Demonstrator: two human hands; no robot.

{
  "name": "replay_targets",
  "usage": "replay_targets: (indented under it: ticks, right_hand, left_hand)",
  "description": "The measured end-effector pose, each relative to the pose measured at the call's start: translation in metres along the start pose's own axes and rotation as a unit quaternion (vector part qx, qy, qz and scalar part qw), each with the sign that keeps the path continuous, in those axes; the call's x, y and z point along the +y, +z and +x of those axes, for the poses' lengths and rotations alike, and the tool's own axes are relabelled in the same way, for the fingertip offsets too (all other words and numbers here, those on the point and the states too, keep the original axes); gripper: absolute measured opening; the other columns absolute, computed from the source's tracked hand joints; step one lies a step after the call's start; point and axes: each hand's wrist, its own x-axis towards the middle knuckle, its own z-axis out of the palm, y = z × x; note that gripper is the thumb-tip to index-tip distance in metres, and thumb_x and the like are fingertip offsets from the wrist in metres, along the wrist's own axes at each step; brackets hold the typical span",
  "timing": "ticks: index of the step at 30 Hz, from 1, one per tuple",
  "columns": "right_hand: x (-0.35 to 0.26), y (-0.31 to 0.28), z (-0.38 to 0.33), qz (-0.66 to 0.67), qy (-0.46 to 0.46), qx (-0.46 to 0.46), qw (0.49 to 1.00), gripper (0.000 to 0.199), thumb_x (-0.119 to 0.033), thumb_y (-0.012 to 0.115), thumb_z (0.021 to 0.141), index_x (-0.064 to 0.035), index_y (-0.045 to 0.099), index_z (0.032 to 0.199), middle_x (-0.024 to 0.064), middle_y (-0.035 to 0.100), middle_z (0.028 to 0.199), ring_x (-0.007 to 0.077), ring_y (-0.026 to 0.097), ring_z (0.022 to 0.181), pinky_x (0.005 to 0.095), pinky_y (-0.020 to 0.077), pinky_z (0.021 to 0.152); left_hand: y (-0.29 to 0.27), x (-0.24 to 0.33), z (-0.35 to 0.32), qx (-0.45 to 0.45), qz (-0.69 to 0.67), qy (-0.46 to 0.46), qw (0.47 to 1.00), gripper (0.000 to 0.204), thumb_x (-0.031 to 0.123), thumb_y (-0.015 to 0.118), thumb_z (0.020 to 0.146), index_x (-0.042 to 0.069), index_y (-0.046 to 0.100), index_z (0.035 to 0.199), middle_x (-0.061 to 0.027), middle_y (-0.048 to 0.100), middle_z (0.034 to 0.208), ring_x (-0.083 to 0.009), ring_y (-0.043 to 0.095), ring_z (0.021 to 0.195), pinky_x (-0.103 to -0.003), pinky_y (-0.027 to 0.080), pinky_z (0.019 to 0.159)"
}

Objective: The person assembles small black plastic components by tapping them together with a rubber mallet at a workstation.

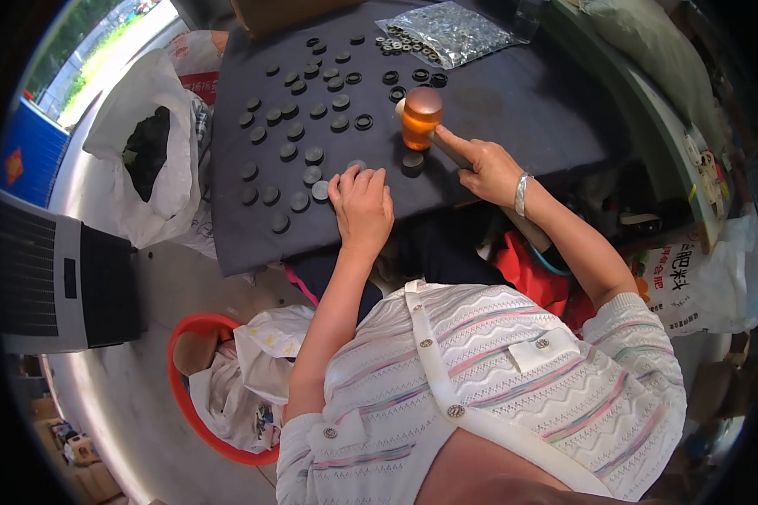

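Note:
My right hand is wrapped round the handle of a mallet with a translucent orange head, the index finger stretched along the handle. A dark round cap lies just below the mallet's head. My left hand rests on the dark tabletop, fingers slightly bent and a little apart. Beside its fingertips are a pale grey disc and another grey disc, partly covered by the fingers. Whether anything lies under the palm is hidden.
Many dark round caps are scattered over the table's left half. Black rings lie farther back, near a clear bag of small ring-shaped parts. An open white sack stands left; a red tub with bags sits on the floor.

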Motion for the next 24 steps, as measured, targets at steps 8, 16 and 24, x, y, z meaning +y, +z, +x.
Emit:
replay_targets:
  ticks: [8,16,24]
  right_hand:
    - [-0.021,-0.024,0.034,0.163,-0.038,0.075,0.983,0.07,-0.001,0.054,0.07,-0.0124,0.043,0.139,0.0236,0.063,0.082,0.0267,0.066,0.069,0.0337,0.0503,0.069]
    - [-0.062,-0.027,0.134,0.122,-0.097,0.16,0.975,0.069,-0.002,0.056,0.071,-0.0152,0.045,0.138,0.02,0.063,0.081,0.0309,0.064,0.07,0.0382,0.05,0.069]
    - [-0.023,0.031,0.174,0.082,-0.035,-0.024,0.996,0.068,-0.005,0.06,0.07,-0.0128,0.047,0.136,0.0234,0.064,0.105,0.0358,0.062,0.099,0.0374,0.0477,0.086]
  left_hand:
    - [-0.004,0.0,0.002,-0.006,-0.008,-0.003,1.0,0.028,0.008,0.067,0.072,0.005,0.064,0.1,-0.0073,0.063,0.1,-0.0284,0.053,0.106,-0.047,0.033,0.096]
    - [-0.002,-0.002,-0.002,-0.004,0.008,-0.018,1.0,0.026,0.008,0.065,0.073,0.006,0.064,0.099,-0.0066,0.062,0.099,-0.0283,0.053,0.107,-0.05,0.032,0.097]
    - [-0.003,-0.002,-0.008,-0.028,-0.015,-0.026,0.999,0.025,0.008,0.066,0.073,0.007,0.063,0.098,-0.006,0.059,0.098,-0.0291,0.051,0.11,-0.053,0.031,0.097]
